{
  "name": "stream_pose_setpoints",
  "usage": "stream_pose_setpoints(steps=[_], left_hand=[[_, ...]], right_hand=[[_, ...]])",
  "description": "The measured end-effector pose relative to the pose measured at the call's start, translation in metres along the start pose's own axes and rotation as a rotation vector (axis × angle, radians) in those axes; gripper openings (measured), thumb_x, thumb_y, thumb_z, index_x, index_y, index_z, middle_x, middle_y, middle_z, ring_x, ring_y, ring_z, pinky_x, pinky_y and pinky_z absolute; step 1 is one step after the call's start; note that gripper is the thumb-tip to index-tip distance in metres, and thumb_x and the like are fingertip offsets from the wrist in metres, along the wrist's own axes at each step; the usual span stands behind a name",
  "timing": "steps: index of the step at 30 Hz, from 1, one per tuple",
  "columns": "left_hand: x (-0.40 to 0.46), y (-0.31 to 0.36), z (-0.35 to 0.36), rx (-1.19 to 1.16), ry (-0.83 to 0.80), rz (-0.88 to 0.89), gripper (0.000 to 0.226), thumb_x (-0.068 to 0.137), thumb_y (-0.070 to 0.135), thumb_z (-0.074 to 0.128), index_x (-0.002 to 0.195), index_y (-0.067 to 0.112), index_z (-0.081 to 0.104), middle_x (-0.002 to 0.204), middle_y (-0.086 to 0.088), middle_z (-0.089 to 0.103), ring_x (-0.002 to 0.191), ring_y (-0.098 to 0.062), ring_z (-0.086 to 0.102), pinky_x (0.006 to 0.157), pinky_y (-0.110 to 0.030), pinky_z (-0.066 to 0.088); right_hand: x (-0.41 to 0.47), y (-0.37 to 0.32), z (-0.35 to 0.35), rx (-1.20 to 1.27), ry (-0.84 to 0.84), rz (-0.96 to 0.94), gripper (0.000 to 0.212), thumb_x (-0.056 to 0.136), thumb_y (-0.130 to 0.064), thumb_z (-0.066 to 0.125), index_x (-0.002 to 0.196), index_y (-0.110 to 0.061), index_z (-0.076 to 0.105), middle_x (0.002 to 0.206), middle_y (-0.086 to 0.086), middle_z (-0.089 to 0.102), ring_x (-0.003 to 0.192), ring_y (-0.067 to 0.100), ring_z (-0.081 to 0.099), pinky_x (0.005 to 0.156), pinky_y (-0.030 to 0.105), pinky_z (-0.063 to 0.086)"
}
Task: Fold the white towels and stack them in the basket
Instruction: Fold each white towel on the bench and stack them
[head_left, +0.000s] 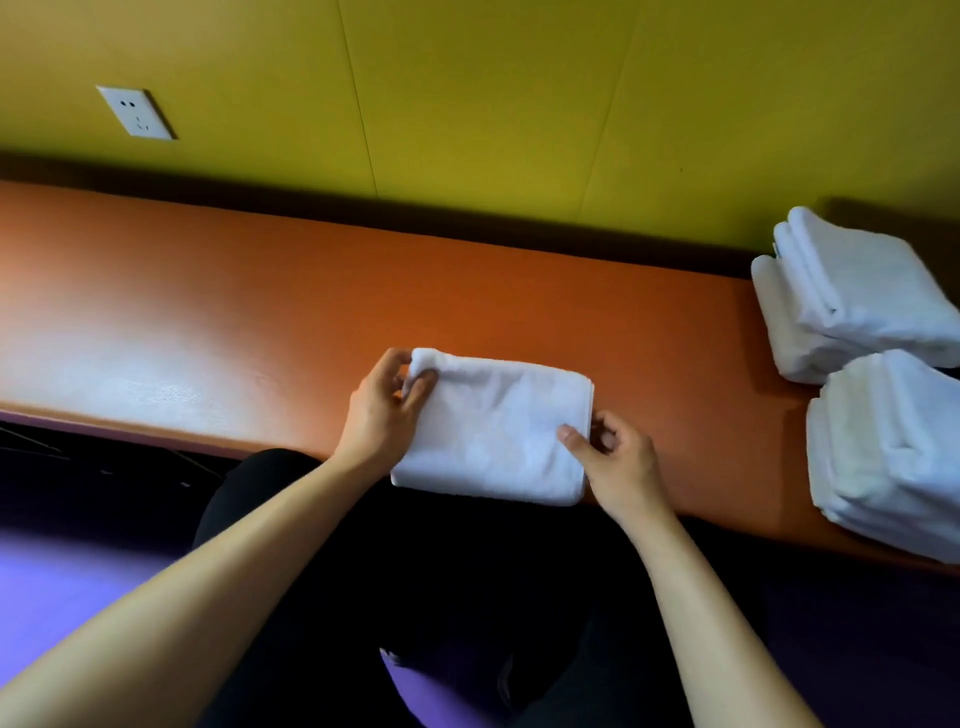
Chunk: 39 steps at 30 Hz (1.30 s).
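With your left hand (382, 410) pinching the folded towel's (493, 431) far left corner and your right hand (615, 462) pinching its right edge, the towel overhangs the bench's (208, 312) near edge, so lifting by those shallow pinches could let the layers sag and unfold.

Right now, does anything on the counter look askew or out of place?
The folded towel overhangs the counter's near edge. The two towel stacks at right sit on the counter; no basket is in view.

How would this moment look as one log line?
step: folding | left hand: pinches folded towel | right hand: pinches its right edge | stacks: two, right | basket: unseen
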<state>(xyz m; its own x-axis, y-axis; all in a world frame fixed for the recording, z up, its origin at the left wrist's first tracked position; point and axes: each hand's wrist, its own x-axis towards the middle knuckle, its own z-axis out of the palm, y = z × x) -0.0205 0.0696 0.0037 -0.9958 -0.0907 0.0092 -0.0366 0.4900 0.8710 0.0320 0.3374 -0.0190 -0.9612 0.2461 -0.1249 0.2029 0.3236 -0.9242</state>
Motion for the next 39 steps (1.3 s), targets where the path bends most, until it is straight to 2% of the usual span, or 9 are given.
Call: stream_pose_setpoints(steps=[6,10,18,23,26,28,31,34,39], left_hand=[[0.046,0.006,0.016,0.054,0.011,-0.125,0.042,0.096,0.046,0.061,0.129,0.022,0.05,0.091,0.008,0.061,0.089,-0.02,0.061,0.072,-0.03,0.042],[0.045,-0.012,0.018,0.169,-0.065,-0.261,0.07,0.093,0.053,0.061,0.144,0.012,0.038,0.117,-0.008,0.061,0.107,-0.028,0.059,0.089,-0.037,0.046],[-0.004,-0.03,0.013,0.205,-0.117,-0.288,0.051,0.1,0.044,0.053,0.137,0.009,0.048,0.119,-0.01,0.064,0.113,-0.03,0.059,0.093,-0.037,0.042],[0.001,-0.024,0.018,0.159,-0.118,-0.418,0.045,0.091,0.038,0.067,0.123,0.008,0.058,0.118,-0.011,0.069,0.107,-0.03,0.065,0.091,-0.041,0.051],[0.005,-0.015,0.022,0.182,-0.122,-0.475,0.044,0.089,0.035,0.071,0.118,0.003,0.064,0.116,-0.018,0.069,0.104,-0.032,0.064,0.084,-0.038,0.047],[0.004,-0.008,0.024,0.167,-0.144,-0.532,0.038,0.089,0.035,0.071,0.103,0.0,0.07,0.105,-0.023,0.071,0.088,-0.032,0.063,0.075,-0.038,0.044],[-0.004,0.003,0.03,0.012,-0.158,-0.667,0.036,0.083,0.032,0.076,0.093,-0.002,0.07,0.088,-0.019,0.07,0.074,-0.031,0.064,0.065,-0.038,0.053],[-0.018,0.024,0.035,-0.096,-0.17,-0.654,0.02,0.083,0.018,0.074,0.085,0.0,0.066,0.072,-0.014,0.059,0.059,-0.027,0.053,0.051,-0.028,0.039],[-0.037,0.065,0.03,-0.293,-0.175,-0.556,0.007,0.083,0.009,0.07,0.086,0.003,0.067,0.082,-0.02,0.064,0.065,-0.03,0.057,0.057,-0.032,0.046]], right_hand=[[0.043,-0.012,0.017,-0.211,0.19,-0.008,0.017,0.086,-0.032,0.075,0.089,-0.019,0.066,0.079,-0.008,0.067,0.076,0.018,0.065,0.063,0.027,0.042],[0.055,-0.004,0.03,-0.424,0.109,0.176,0.042,0.081,-0.048,0.073,0.11,-0.02,0.06,0.112,0.002,0.061,0.107,0.025,0.059,0.086,0.035,0.048],[0.012,0.001,0.029,-0.484,0.135,0.37,0.057,0.091,-0.063,0.051,0.118,-0.013,0.052,0.12,0.015,0.062,0.109,0.038,0.061,0.091,0.04,0.049],[0.01,-0.005,0.026,-0.132,0.097,0.536,0.067,0.077,-0.064,0.064,0.117,-0.01,0.058,0.113,0.009,0.068,0.093,0.03,0.07,0.069,0.039,0.062],[0.012,-0.005,0.018,0.075,0.046,0.675,0.072,0.072,-0.06,0.072,0.119,-0.006,0.065,0.113,0.006,0.071,0.097,0.025,0.07,0.083,0.034,0.058],[0.01,-0.004,0.013,0.181,0.003,0.717,0.059,0.076,-0.05,0.076,0.113,-0.004,0.069,0.106,0.005,0.073,0.09,0.022,0.071,0.077,0.028,0.055],[0.003,-0.006,0.0,0.189,0.02,0.657,0.03,0.082,-0.036,0.075,0.095,-0.009,0.07,0.088,0.003,0.072,0.074,0.017,0.067,0.06,0.021,0.048],[-0.006,-0.015,-0.017,0.189,0.06,0.531,0.014,0.086,-0.026,0.07,0.08,-0.015,0.064,0.072,-0.005,0.062,0.061,0.011,0.056,0.045,0.015,0.04],[-0.019,-0.04,-0.047,0.223,0.128,0.397,0.026,0.082,-0.029,0.072,0.088,-0.004,0.07,0.079,-0.001,0.064,0.071,0.017,0.057,0.059,0.027,0.04]])
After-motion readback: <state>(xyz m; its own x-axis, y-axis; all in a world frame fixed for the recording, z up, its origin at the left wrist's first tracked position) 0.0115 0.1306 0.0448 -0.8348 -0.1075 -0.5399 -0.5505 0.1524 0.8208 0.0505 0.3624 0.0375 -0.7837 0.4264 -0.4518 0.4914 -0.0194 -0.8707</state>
